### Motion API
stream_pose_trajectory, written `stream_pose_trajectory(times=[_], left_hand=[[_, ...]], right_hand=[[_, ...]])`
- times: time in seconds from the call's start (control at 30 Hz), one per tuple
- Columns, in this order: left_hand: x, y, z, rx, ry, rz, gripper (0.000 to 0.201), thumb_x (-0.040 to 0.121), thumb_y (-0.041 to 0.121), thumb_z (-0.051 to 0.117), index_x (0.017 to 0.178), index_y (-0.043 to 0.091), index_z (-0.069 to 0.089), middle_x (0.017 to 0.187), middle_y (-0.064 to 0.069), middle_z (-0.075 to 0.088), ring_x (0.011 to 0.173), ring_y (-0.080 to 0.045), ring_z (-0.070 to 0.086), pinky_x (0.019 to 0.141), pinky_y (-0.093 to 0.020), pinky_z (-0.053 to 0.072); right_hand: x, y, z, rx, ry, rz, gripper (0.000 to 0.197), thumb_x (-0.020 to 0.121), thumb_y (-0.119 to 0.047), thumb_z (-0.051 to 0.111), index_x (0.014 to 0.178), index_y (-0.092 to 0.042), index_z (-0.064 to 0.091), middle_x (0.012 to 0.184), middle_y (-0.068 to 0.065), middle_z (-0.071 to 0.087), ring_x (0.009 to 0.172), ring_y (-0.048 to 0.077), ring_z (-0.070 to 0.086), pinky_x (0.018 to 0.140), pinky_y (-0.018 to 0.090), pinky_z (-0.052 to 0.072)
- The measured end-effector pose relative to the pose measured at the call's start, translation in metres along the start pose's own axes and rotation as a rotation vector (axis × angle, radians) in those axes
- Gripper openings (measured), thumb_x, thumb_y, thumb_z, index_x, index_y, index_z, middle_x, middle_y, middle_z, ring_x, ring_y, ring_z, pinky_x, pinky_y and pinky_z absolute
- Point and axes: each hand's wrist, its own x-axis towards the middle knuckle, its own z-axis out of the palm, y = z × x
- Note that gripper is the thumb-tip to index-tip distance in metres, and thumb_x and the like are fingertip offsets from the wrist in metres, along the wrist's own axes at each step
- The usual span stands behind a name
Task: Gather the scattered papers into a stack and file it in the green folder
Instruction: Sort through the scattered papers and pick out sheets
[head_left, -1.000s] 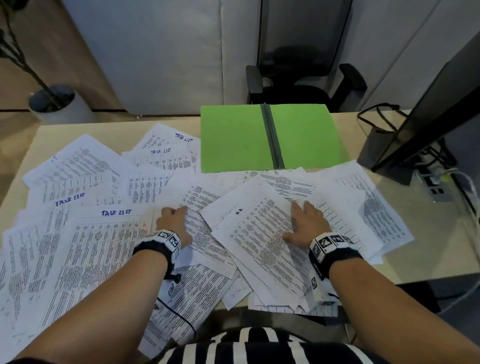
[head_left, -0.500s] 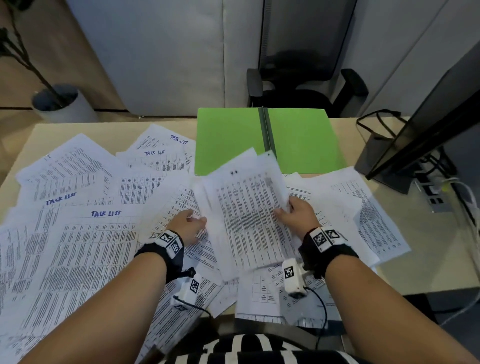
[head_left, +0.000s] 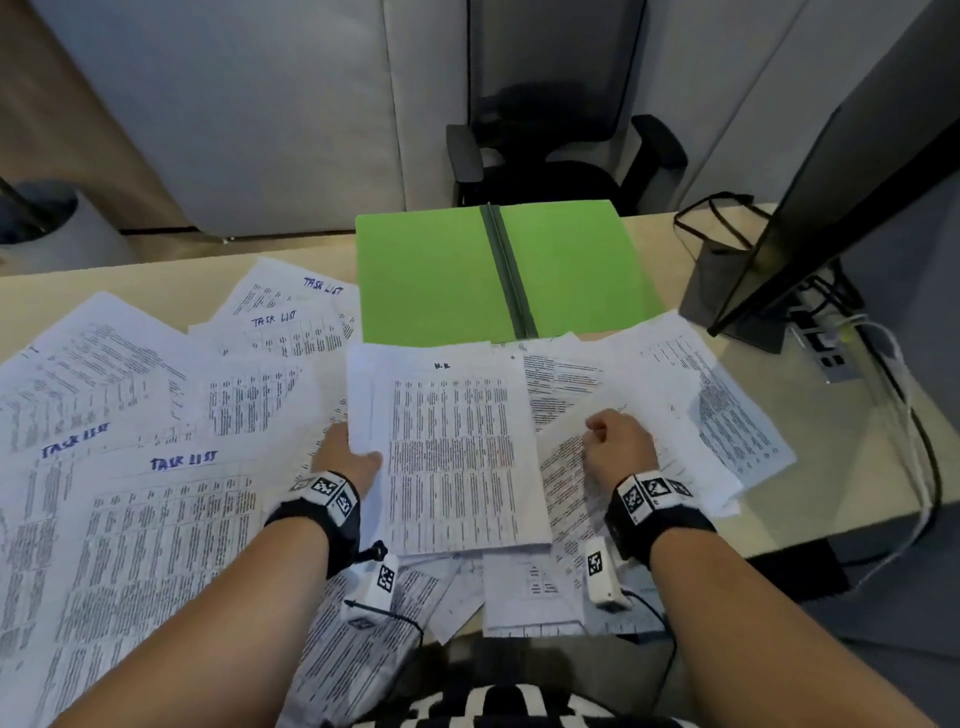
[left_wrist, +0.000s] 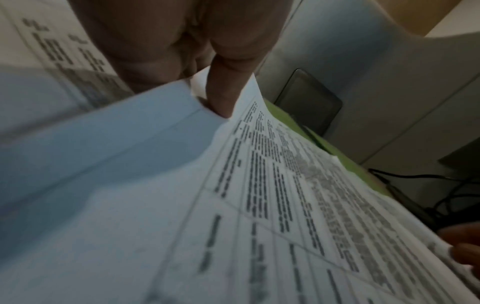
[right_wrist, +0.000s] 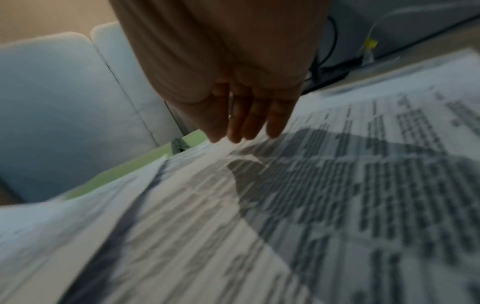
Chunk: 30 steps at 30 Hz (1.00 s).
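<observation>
The right hand (right_wrist: 233, 86) reaches down from the top centre of the frame, its fingers (right_wrist: 249, 123) straight and close together, tips just at the blurred printed papers (right_wrist: 337, 195) that fill the lower right. A strip of the green folder (right_wrist: 124, 170) peeks out at centre left, with pale panels (right_wrist: 64, 102) behind.

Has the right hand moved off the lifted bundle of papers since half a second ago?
Yes. The right hand now lies right of the bundle, farther from the green folder's spine; the left hand holds it alone.
</observation>
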Motion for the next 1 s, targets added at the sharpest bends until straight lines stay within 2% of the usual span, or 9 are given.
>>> stream_pose_trajectory(times=[0.1,0.23,0.37,0.5,0.57,0.67,0.73,0.93,1.0], left_hand=[[0.008,-0.011,-0.001,0.035,-0.013,0.009,0.045,0.088,0.012,0.063,0.131,0.007,0.05,0.126,-0.013,0.06,0.114,-0.034,0.057,0.096,-0.037,0.044],[0.015,-0.014,0.0,0.08,-0.045,0.021,0.046,0.088,0.013,0.06,0.132,0.008,0.048,0.128,-0.012,0.059,0.115,-0.033,0.056,0.096,-0.036,0.043],[0.015,-0.015,-0.002,0.078,-0.076,0.019,0.047,0.091,0.011,0.058,0.136,0.01,0.046,0.129,-0.011,0.058,0.115,-0.031,0.055,0.091,-0.034,0.041],[0.015,-0.02,-0.005,0.059,-0.076,0.035,0.048,0.091,0.01,0.058,0.137,0.011,0.046,0.128,-0.01,0.059,0.114,-0.029,0.055,0.092,-0.034,0.04],[0.013,-0.02,-0.006,0.04,-0.063,0.049,0.048,0.091,0.009,0.057,0.137,0.012,0.046,0.128,-0.009,0.059,0.114,-0.029,0.055,0.094,-0.036,0.04],[0.006,-0.018,-0.006,0.002,-0.071,0.048,0.043,0.092,0.006,0.054,0.134,0.011,0.047,0.124,-0.007,0.059,0.11,-0.027,0.054,0.095,-0.038,0.041],[0.003,-0.017,-0.004,-0.028,-0.1,0.051,0.04,0.092,0.003,0.053,0.132,0.011,0.05,0.122,-0.006,0.059,0.105,-0.024,0.052,0.094,-0.039,0.041],[-0.009,-0.009,0.015,-0.024,-0.206,0.075,0.042,0.088,-0.002,0.051,0.126,0.015,0.055,0.117,-0.008,0.061,0.105,-0.029,0.057,0.091,-0.039,0.046],[-0.012,-0.006,0.018,-0.064,-0.213,0.096,0.038,0.084,0.004,0.053,0.118,0.02,0.057,0.116,-0.01,0.064,0.102,-0.031,0.059,0.093,-0.046,0.048]], right_hand=[[0.01,0.024,-0.009,-0.277,-0.014,0.14,0.059,0.086,-0.034,0.061,0.139,-0.025,0.038,0.146,0.013,0.033,0.132,0.035,0.034,0.106,0.048,0.032],[0.018,0.037,-0.008,-0.19,-0.136,0.301,0.089,0.086,-0.047,0.063,0.151,-0.029,0.004,0.159,0.014,-0.004,0.144,0.043,0.005,0.113,0.061,0.019],[0.009,0.015,0.016,-0.144,-0.141,0.103,0.079,0.089,-0.042,0.057,0.15,-0.033,0.007,0.161,0.004,-0.004,0.146,0.037,0.002,0.114,0.056,0.023],[0.001,-0.019,0.031,0.113,-0.226,-0.107,0.074,0.091,-0.005,0.05,0.15,-0.033,0.015,0.159,-0.01,-0.014,0.147,0.023,0.016,0.114,0.036,0.027],[0.005,-0.024,0.029,0.218,-0.23,-0.119,0.077,0.089,0.002,0.049,0.15,-0.033,0.018,0.16,-0.01,-0.012,0.148,0.02,0.012,0.114,0.034,0.022],[0.009,-0.01,0.012,-0.076,-0.098,0.072,0.079,0.087,-0.032,0.06,0.149,-0.033,0.012,0.16,0.004,0.002,0.146,0.033,0.011,0.113,0.055,0.022],[0.002,-0.004,0.002,-0.168,-0.158,0.248,0.089,0.082,-0.047,0.064,0.149,-0.031,0.007,0.154,0.014,0.013,0.139,0.04,0.021,0.106,0.057,0.031],[-0.015,-0.021,0.017,0.217,-0.135,0.145,0.086,0.088,-0.007,0.055,0.153,-0.025,0.001,0.143,0.018,0.03,0.121,0.036,0.048,0.097,0.037,0.043],[-0.015,-0.025,0.017,0.454,-0.079,0.144,0.071,0.089,-0.002,0.049,0.149,-0.026,0.02,0.13,0.01,0.05,0.109,0.029,0.057,0.09,0.034,0.046]])
